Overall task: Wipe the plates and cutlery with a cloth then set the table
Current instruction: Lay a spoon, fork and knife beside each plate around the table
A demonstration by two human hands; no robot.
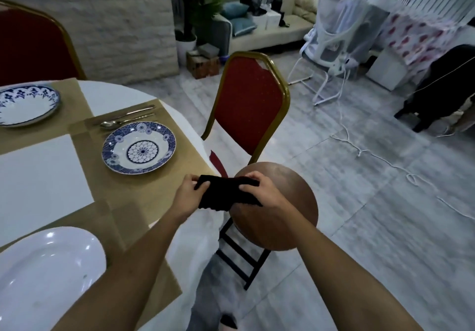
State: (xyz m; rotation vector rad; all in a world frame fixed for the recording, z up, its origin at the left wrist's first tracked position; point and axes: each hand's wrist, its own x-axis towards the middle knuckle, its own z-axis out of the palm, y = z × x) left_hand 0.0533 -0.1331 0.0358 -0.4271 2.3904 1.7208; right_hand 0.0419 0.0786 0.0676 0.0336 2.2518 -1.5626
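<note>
Head view.
- Black cloth [226,194]: coarse weave, stretched between both hands over the table's edge and a round brown stool [285,222]. The left hand [189,189] pinches its left end; the right hand [259,189] grips its right end.
- Red padded chair [246,104]: gold frame, behind the stool, against the table.
- Round white table [38,176] with tan woven placemats [144,192].
- Blue-patterned plate [139,147] on a mat, metal cutlery [123,120] just beyond it.
- Second blue-rimmed plate [25,104], far left.
- Glossy white oval plate [46,266], nearest.
</note>
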